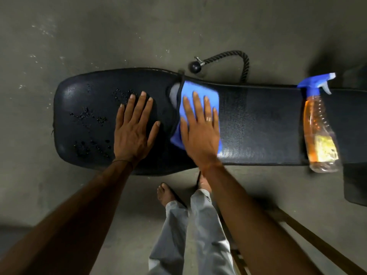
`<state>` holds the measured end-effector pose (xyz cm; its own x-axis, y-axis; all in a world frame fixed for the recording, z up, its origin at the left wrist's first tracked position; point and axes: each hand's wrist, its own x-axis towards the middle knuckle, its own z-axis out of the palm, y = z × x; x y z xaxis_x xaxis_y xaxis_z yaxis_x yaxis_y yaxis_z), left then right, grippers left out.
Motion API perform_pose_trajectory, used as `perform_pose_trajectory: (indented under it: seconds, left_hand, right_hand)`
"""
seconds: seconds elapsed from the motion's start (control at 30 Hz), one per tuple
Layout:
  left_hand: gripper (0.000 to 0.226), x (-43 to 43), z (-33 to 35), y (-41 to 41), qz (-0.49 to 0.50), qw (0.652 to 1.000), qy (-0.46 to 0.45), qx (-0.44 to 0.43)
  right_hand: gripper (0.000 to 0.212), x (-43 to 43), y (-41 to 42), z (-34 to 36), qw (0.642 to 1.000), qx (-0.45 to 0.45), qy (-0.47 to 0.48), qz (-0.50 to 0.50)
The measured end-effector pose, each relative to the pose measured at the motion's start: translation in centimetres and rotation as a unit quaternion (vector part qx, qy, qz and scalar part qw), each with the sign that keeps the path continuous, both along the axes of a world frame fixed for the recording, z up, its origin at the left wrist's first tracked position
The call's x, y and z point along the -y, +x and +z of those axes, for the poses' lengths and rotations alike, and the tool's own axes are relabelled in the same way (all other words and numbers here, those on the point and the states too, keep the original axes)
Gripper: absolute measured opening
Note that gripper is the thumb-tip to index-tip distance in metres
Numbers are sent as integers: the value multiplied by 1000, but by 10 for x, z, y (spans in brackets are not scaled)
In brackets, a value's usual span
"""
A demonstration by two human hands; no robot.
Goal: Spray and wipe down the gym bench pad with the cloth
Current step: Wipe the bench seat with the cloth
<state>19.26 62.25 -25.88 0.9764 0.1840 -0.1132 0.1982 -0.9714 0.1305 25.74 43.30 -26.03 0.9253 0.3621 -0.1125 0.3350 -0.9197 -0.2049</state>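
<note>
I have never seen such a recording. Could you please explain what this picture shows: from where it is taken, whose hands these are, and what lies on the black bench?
There is one picture, from a camera worn on the person's head, looking down. Both arms are that person's own. The left hand rests flat on the black bench pad. The right hand presses a blue cloth on the pad with straight fingers; neither hand grips anything. Spray droplets sit on the pad's left part. A spray bottle of orange liquid lies on the pad at the right.
</note>
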Motion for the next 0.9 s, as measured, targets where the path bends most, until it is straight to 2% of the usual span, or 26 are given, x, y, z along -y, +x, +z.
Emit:
perform_pose_trajectory:
  seconds: [0.1, 0.17, 0.33, 0.43, 0.5, 0.57, 0.7, 0.77, 0.9]
  left_hand:
    - [65, 0, 0, 0, 1, 1000, 5, 4]
    - [65, -1, 1, 1, 2, 1000, 2, -5]
    - [64, -14, 10, -4, 3, 1000, -25, 0]
    - [64, -46, 14, -25, 86, 996, -12, 18]
    - [65, -61, 12, -37, 126, 992, -3, 12]
    - [65, -65, 5, -42, 124, 992, 4, 5]
    - [64, -65, 2, -41, 123, 992, 2, 10]
    - [64, -66, 2, -41, 124, 992, 2, 11]
    - [65, -67, 1, -42, 118, 993, 1, 18]
  right_hand:
    - [58, -42, 56, -2, 996, -7, 26, -82]
    - [59, -51, 57, -3, 997, -10, 17, -77]
    - [64, -19, -37, 8, 999, -14, -1, 31]
    - [66, -15, -83, 11, 999, -19, -17, 39]
    - [65, -27, -64, 9, 998, -8, -14, 62]
    - [62, -54, -21, 4, 996, 12, -5, 86]
    - [58, -109, 41, -3, 1000, 20, 7, 2]
    - [58, -111, 27, 0, 1000, 20, 11, -18]
    - [63, -78, -66, 13, 997, -20, -21, 78]
